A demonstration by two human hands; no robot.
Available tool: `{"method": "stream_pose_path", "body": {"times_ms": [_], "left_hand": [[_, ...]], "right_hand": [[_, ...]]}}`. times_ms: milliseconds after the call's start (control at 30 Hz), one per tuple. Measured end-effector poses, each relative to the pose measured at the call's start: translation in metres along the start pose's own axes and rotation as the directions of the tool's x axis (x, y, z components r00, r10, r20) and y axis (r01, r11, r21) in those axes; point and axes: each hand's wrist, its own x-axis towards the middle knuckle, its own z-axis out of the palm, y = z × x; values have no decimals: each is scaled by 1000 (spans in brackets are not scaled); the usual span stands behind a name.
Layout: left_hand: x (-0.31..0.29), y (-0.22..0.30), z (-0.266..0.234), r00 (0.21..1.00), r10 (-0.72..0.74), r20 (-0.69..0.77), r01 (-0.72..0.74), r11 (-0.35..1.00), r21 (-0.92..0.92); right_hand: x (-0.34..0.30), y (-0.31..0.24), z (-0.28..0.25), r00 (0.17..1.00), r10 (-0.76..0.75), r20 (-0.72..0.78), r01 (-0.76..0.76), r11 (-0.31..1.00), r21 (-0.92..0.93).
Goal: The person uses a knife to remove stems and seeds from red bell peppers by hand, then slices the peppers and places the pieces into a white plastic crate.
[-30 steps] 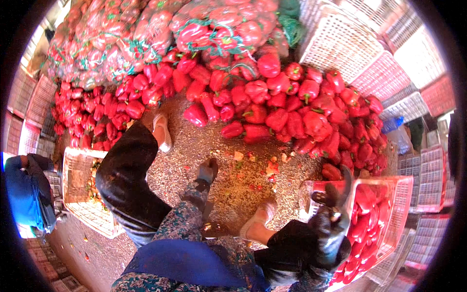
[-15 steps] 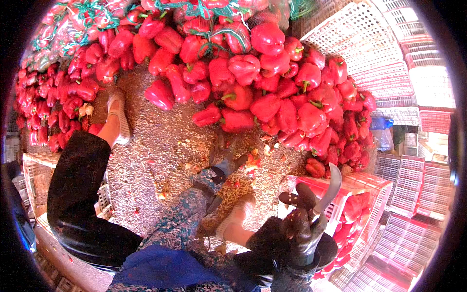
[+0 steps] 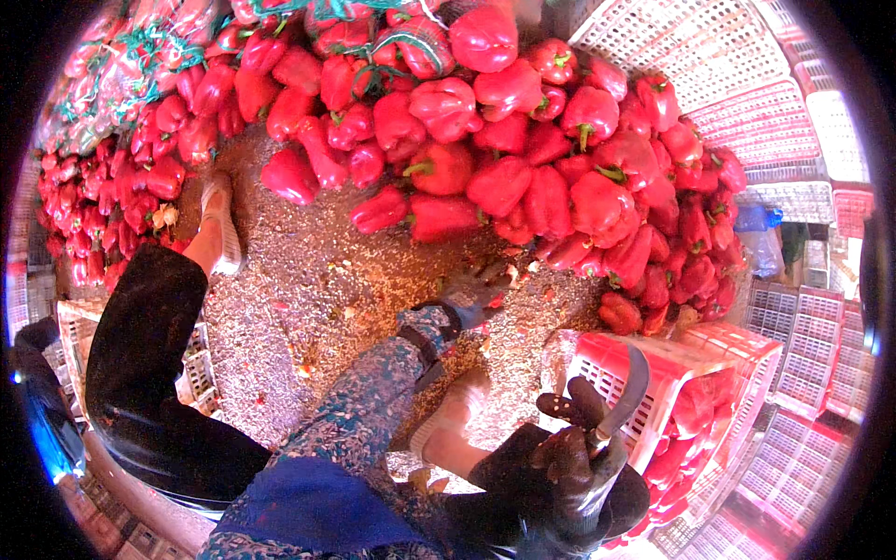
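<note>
My left hand (image 3: 474,287), gloved and dusty, reaches over the ground just in front of the big heap of red bell peppers (image 3: 551,201). Its fingers look stretched out and hold nothing; they blend partly into the dark ground. The nearest bell pepper (image 3: 443,217) lies a little beyond the fingertips. At the lower right, my dark-gloved right hand (image 3: 577,448) grips a knife with a curved blade (image 3: 633,392). The blade points up and away from me, and the handle is mostly hidden in the fist.
A red-and-white crate (image 3: 621,369) filled with peppers stands right of my knife hand. Stacked crates (image 3: 793,345) line the right side. Green-tied net bags (image 3: 140,65) lie at the far left. Another crate (image 3: 84,331) sits beside my left leg. Scraps litter the ground (image 3: 271,317).
My left hand has moved right and slightly forward, its fingers now stretching toward the heap. My right hand keeps hold of the knife nearly in place. The view has shifted slightly.
</note>
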Motion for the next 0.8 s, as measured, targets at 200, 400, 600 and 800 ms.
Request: {"method": "stream_pose_path", "body": {"times_ms": [200,400,600,800], "left_hand": [[0,-22,-35,982,-52,183,29,991,130],[-15,-47,-58,978,-177,107,192,968,-162],[-49,-38,-184,985,-124,-124,102,981,-167],[-145,-66,-451,878,-174,-445,252,960,122]], "right_hand": [[2,-1,3,994,106,-8,-102,968,231],[-7,12,-2,971,-232,65,238,966,-104],[-25,-25,7,1000,-1,6,1,1000,-17],[-41,-19,-1,996,-23,81,12,991,132]]}}
